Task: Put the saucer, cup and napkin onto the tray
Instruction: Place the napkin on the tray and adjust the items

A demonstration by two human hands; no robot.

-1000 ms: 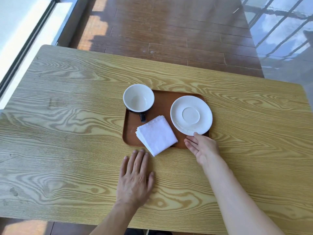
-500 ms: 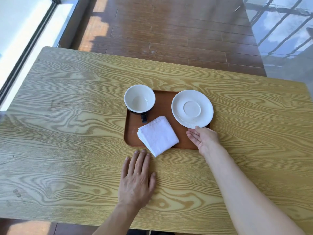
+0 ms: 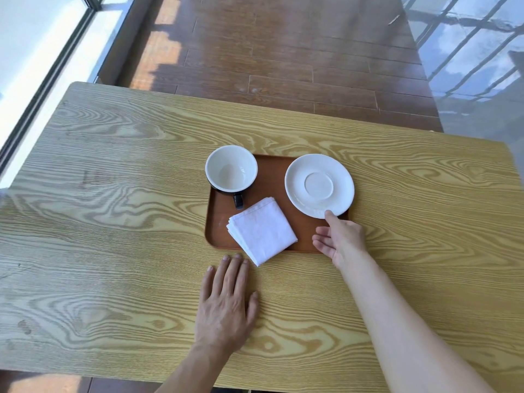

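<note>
A brown tray lies in the middle of the wooden table. A white-lined cup with a dark outside stands on the tray's far left corner, handle pointing toward me. The white saucer rests on the tray's right side, its rim overhanging the right edge. A folded white napkin lies on the near part, one corner past the front edge. My right hand is at the saucer's near rim, thumb tip touching it, fingers spread. My left hand lies flat on the table just before the napkin.
The light wooden table stretches wide to the left and right of the tray. Beyond its far edge is a brown plank floor, with a window frame at the left and glass at the right.
My right hand has moved away from me, and the saucer has slid a little farther onto the tray. My left hand, the cup and the napkin have stayed put.
</note>
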